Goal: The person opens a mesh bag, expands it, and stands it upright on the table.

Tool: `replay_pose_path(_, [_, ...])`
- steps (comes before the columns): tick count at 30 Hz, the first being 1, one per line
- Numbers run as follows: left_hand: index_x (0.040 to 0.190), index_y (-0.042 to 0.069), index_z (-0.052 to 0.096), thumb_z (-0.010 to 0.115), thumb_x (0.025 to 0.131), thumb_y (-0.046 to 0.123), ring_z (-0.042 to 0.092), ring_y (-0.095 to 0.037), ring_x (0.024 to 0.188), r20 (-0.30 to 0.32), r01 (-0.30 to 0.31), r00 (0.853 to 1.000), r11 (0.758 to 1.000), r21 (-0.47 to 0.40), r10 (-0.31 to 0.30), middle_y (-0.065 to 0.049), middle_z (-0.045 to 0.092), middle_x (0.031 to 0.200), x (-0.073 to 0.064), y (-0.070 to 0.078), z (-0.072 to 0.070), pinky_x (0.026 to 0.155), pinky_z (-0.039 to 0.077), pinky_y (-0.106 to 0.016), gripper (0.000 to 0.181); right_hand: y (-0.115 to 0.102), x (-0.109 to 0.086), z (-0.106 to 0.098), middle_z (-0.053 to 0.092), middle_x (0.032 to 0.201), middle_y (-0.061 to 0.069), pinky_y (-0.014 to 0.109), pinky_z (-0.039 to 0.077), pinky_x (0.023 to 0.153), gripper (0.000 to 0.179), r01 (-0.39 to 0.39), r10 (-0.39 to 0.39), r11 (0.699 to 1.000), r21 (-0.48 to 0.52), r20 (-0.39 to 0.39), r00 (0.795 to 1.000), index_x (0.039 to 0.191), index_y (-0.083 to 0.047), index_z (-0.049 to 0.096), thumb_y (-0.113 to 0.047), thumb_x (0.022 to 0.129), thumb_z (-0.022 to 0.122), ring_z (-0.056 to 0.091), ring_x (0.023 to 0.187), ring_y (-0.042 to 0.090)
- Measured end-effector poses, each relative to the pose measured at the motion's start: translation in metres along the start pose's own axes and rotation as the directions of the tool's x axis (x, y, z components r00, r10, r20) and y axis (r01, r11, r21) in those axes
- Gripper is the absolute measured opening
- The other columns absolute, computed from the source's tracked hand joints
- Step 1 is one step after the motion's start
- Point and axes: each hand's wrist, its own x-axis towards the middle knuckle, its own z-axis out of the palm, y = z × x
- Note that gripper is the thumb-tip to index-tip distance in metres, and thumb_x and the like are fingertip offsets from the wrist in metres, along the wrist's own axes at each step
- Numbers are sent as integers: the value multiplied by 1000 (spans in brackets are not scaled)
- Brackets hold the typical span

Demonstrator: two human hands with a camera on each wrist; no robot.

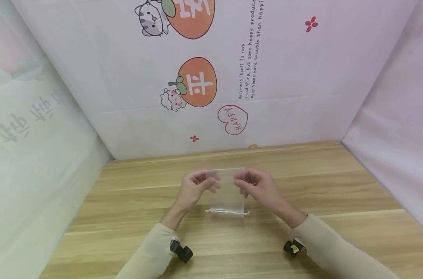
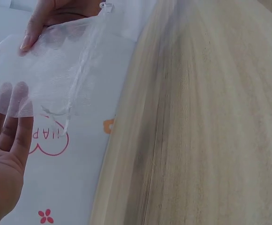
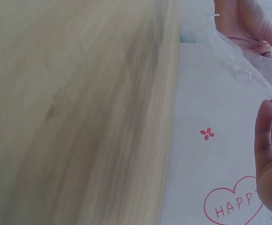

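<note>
A small sheer white drawstring pouch [image 1: 227,195] hangs upright between both hands over the table, its cord [image 1: 228,212] running along the lower end. Small knots or beads show at the cord's two ends. My left hand [image 1: 195,188] grips the pouch's left side near the top; its fingers [image 2: 21,101] show through the fabric in the left wrist view. On the opposite side my right hand [image 1: 260,186] holds the right edge, with its thumb on the near face. The right wrist view shows the pouch [image 3: 239,61] nearly edge-on. Nothing can be made out inside it.
Beneath the hands lies a wood-grain table [image 1: 145,217]. A white printed cloth [image 1: 284,77] rises behind its back edge, with more white cloth at the left and right sides. Dark camera mounts [image 1: 183,254] sit on both sleeved wrists.
</note>
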Motion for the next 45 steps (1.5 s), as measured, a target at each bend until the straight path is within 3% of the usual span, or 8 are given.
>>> replay_pose_path(6, [107,-14,68,69,95,8,72,-21,71,-64,22,998,1000,-3,-22,-12,75,91,1,-1,3,65,61,-39,25,6,1,4,66,87,24,35,58,53,11,-33,33,998,63,-2,999,102,0,70,-7,94,71,63,61,20])
replay_pose_path(16, [100,-18,67,70,94,4,71,-18,64,-113,29,993,999,-28,-32,-10,74,83,2,-3,4,61,61,-35,23,10,2,8,70,89,14,38,60,59,18,-85,84,991,103,22,996,108,2,68,-12,96,70,66,66,23])
replay_pose_path(22, [98,-18,68,69,94,3,71,-17,63,-118,18,993,999,-43,-23,-7,74,81,2,-4,5,60,61,-35,21,7,8,7,71,97,14,37,60,70,27,-111,113,990,88,-23,993,111,1,68,-24,102,61,67,78,25])
replay_pose_path(29, [101,-23,63,69,95,3,70,-16,63,-115,10,993,998,-54,-16,-4,74,80,2,-6,5,60,61,-34,27,5,16,7,71,97,24,38,60,75,33,-85,102,983,164,-97,990,108,10,65,-22,105,57,70,80,24])
replay_pose_path(45, [99,-21,65,68,95,1,70,-15,60,-166,16,986,996,-82,-29,-5,74,79,1,-8,10,60,61,-34,22,10,17,21,72,85,17,32,59,68,25,-33,66,984,173,-189,980,96,6,70,-19,100,65,69,73,20])
